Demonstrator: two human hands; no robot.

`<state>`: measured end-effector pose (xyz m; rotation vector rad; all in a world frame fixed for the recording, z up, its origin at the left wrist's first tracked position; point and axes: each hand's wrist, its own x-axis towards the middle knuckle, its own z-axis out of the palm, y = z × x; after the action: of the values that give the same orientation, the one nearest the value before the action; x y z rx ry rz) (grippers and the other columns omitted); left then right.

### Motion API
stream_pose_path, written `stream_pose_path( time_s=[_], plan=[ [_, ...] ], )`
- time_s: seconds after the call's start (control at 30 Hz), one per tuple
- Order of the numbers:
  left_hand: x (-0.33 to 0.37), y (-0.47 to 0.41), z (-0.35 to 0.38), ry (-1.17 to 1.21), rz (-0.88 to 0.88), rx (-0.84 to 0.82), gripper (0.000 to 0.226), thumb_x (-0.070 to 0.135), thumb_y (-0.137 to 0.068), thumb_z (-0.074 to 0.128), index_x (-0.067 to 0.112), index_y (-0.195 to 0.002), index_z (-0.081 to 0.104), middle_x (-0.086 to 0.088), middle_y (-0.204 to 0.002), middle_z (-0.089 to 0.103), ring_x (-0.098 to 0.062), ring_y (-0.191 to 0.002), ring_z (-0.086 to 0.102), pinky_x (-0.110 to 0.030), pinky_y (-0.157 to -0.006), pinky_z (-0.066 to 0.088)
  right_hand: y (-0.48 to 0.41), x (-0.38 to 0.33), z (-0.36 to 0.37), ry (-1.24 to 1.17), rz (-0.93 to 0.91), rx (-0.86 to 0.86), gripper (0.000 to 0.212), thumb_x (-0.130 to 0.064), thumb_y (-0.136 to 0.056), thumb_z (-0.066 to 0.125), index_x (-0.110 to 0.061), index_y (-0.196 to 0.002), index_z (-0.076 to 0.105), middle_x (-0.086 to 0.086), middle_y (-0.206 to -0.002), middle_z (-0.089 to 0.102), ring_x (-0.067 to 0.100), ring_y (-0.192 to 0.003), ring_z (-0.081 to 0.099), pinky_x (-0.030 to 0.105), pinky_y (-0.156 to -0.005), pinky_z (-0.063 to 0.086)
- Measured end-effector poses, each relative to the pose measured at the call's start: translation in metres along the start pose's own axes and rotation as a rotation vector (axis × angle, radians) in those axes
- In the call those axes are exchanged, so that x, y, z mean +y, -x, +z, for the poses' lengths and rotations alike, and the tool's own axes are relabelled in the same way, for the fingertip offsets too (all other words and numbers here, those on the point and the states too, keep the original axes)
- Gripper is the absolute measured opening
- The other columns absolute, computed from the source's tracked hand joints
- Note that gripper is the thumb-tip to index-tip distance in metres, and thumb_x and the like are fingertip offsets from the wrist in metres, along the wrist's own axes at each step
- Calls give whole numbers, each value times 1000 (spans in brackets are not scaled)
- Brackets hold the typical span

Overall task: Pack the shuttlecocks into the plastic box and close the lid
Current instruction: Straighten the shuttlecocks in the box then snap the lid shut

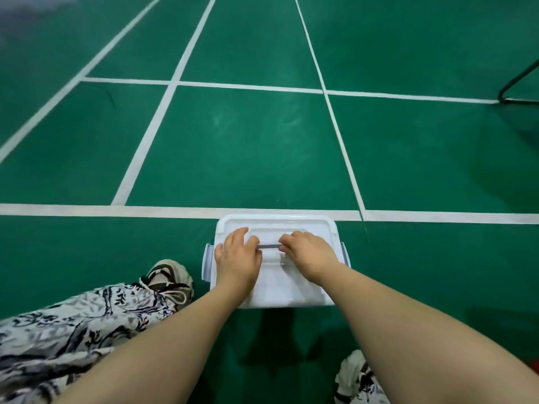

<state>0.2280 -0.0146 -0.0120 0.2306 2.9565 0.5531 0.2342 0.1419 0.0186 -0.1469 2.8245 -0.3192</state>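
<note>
Plastic box on court floor just ahead, lid on. Left hand presses lid, fingers spread; right hand curled at the end of the handle, grip unclear. Left latch and right latch lie outboard, each nearest its own hand.

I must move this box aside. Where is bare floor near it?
Bare green floor lies beyond the box, past the white line, and on its right side. Its left is crowded by a shoe. The left hand and right hand rest on the lid.
</note>
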Motion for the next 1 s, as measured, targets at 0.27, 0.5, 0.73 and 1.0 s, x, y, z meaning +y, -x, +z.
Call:
stream_pose_path(
  time_s=[0.27, 0.5, 0.73, 1.0],
  plan=[
    [-9, -5, 18, -44, -50, -45, 47, 38, -96, 35, 20, -139, 31, 1, -156, 20, -14, -144, 14, -48, -115, 8, -7, 5, 15, -34, 31, 76, 41, -38, -100, 33, -28, -139, 40, 0, -138, 49, 22, -129, 42, 37, -106, 31],
    [-9, -8, 17, -62, -94, -64, 61, 43, -98, 24, 15, -149, 4, 4, -158, 5, -11, -146, 4, -46, -117, 5, -4, 4, 37, -41, 210, 127, 62, -42, -99, 30, -31, -151, -1, -7, -160, 0, 16, -148, 3, 42, -119, 1],
    [-10, -14, 15, -50, -155, -63, 62, 39, -99, 26, 15, -148, -4, 3, -158, -6, -10, -146, 1, -44, -117, 4, -7, 5, 51, -1, 274, 56, 57, -46, -100, 17, -27, -151, 3, -10, -160, -3, 15, -148, -4, 49, -117, -3],
    [-17, -15, 9, -16, -77, -90, 64, 41, -98, 28, 14, -149, -1, 1, -159, -5, -12, -146, -2, -44, -118, 2, -2, 9, 43, -19, 266, 51, 61, -49, -99, 19, -26, -152, 0, -8, -160, -2, 14, -148, -3, 47, -118, -4]
  ],
)
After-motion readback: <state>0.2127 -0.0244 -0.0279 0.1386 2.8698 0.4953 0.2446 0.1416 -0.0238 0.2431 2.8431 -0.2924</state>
